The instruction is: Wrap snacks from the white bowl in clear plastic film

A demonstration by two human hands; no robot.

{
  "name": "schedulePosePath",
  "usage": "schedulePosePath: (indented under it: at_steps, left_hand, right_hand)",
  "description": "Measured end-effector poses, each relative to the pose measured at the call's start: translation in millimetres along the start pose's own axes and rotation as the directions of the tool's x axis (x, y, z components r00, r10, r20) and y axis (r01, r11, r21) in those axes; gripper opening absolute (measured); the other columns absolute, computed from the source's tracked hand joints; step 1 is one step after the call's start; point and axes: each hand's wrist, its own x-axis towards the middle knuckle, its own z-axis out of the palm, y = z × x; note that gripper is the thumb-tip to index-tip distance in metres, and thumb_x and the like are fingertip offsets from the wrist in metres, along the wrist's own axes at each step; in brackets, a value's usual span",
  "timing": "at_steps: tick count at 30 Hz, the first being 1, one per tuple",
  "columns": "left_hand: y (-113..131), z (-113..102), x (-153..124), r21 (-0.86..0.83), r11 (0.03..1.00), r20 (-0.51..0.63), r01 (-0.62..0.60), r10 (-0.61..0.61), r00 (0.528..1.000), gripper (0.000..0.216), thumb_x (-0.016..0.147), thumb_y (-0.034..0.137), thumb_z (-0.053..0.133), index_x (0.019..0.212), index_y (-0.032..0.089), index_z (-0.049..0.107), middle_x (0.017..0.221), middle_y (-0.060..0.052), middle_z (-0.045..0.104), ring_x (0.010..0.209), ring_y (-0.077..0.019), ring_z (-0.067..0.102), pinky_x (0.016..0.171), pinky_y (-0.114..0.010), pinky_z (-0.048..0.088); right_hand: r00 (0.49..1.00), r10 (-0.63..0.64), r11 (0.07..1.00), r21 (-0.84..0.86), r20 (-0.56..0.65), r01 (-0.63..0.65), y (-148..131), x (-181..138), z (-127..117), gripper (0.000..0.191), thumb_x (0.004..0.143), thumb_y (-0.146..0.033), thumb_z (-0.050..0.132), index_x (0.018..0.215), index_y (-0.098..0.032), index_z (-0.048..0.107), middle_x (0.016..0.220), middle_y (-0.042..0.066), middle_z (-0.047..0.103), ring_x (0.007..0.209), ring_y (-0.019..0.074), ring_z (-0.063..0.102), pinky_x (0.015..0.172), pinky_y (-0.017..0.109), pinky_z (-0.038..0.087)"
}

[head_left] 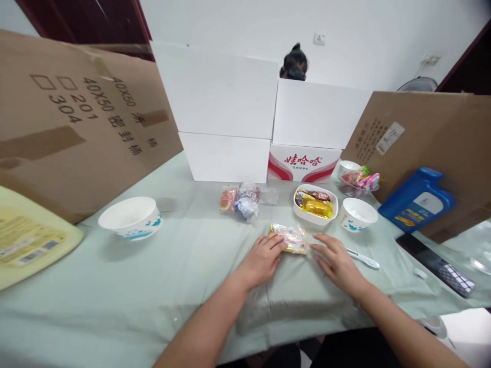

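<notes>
Your left hand [263, 259] and right hand [334, 259] lie flat and open on the green-clothed table [172, 276], flanking a snack packet [289, 238] in clear and yellow wrap. Left fingertips rest on the packet's near-left edge. The right hand's fingers lie just beside its right end, and you cannot tell whether they touch it. Neither hand grips anything.

Just behind the packet stands a white oval dish [312, 220] holding yellow-wrapped sweets, with a small paper bowl [351, 224] beside it on the right. A loose pile of wrapped snacks [243, 200] lies to the left of the dish, and a larger paper bowl [130, 230] sits well apart at far left. A white pen-shaped tool [364, 259] lies near your right hand. Cardboard sheets [76, 117] and white boxes [222, 102] wall off the table's far side, and a person's head [294, 64] shows above them.
</notes>
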Motion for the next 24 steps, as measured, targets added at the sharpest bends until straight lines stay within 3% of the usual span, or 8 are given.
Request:
schedulePosePath:
  at_steps: [3,6,10,14,18,21,24]
  left_hand:
    - [0,-2,0,0.002,1.0,0.01,0.008,-0.008,1.0,0.05,0.08,0.004,0.056,0.127,0.02,0.053,0.14,-0.009,0.053,0.134,-0.0272,0.042,0.109,-0.05,0.039]
    - [2,-4,1,0.004,1.0,0.008,0.015,-0.015,1.0,0.05,0.08,0.005,0.056,0.127,0.021,0.053,0.139,-0.008,0.054,0.134,-0.0272,0.043,0.108,-0.05,0.04]
    - [2,-4,1,-0.004,1.0,-0.007,0.005,-0.005,1.0,0.05,0.079,0.004,0.056,0.126,0.021,0.054,0.138,-0.009,0.054,0.132,-0.0283,0.045,0.108,-0.052,0.04]
    - [2,-5,1,-0.058,0.998,-0.107,-0.025,0.019,0.994,0.043,0.079,0.003,0.053,0.119,0.018,0.056,0.135,-0.013,0.054,0.127,-0.0275,0.05,0.105,-0.049,0.044]
    - [1,-8,1,-0.103,0.994,-0.213,0.027,-0.049,0.976,0.035,0.086,0.007,0.047,0.119,0.017,0.055,0.132,-0.015,0.054,0.123,-0.0255,0.053,0.104,-0.045,0.047]
    - [1,-7,1,-0.068,0.995,-0.248,0.074,-0.089,0.965,0.04,0.087,0.011,0.05,0.127,0.015,0.048,0.134,-0.016,0.052,0.123,-0.0269,0.051,0.104,-0.045,0.047]
    - [2,-5,1,-0.007,0.993,-0.26,0.118,-0.116,0.959,0.05,0.087,0.018,0.057,0.134,0.014,0.043,0.129,-0.015,0.056,0.116,-0.0289,0.054,0.098,-0.047,0.049]
  right_hand:
    - [0.97,0.23,0.963,-0.126,-0.083,-0.239,30,-33,-14,0.03,0.092,-0.034,0.051,0.114,-0.019,0.064,0.118,0.014,0.064,0.106,0.0285,0.059,0.091,0.048,0.049]
    - [0.929,0.367,0.896,-0.246,-0.057,-0.369,51,-55,-19,0.03,0.091,-0.034,0.049,0.107,-0.017,0.067,0.097,0.013,0.068,0.09,0.0299,0.062,0.08,0.048,0.052]
    - [0.932,0.363,0.917,-0.169,-0.018,-0.36,39,-45,-18,0.027,0.094,-0.028,0.042,0.106,-0.018,0.065,0.095,0.011,0.067,0.086,0.0252,0.064,0.078,0.041,0.053]
    - [0.969,0.248,0.969,0.002,-0.02,-0.248,-5,2,-11,0.028,0.098,-0.025,0.039,0.116,-0.02,0.059,0.106,0.01,0.064,0.093,0.0204,0.065,0.08,0.033,0.054]
    - [0.988,0.102,0.995,-0.016,0.114,-0.101,-36,40,0,0.029,0.097,-0.021,0.04,0.116,-0.022,0.062,0.103,0.009,0.065,0.087,0.0198,0.065,0.076,0.031,0.053]
    - [0.98,0.097,0.994,-0.072,0.174,-0.086,-30,40,2,0.031,0.096,-0.019,0.039,0.116,-0.022,0.063,0.102,0.008,0.066,0.086,0.0193,0.065,0.076,0.031,0.053]
    - [0.964,0.23,0.966,-0.148,0.134,-0.21,-1,16,-4,0.031,0.096,-0.023,0.039,0.115,-0.02,0.064,0.104,0.009,0.066,0.086,0.0196,0.066,0.073,0.03,0.053]
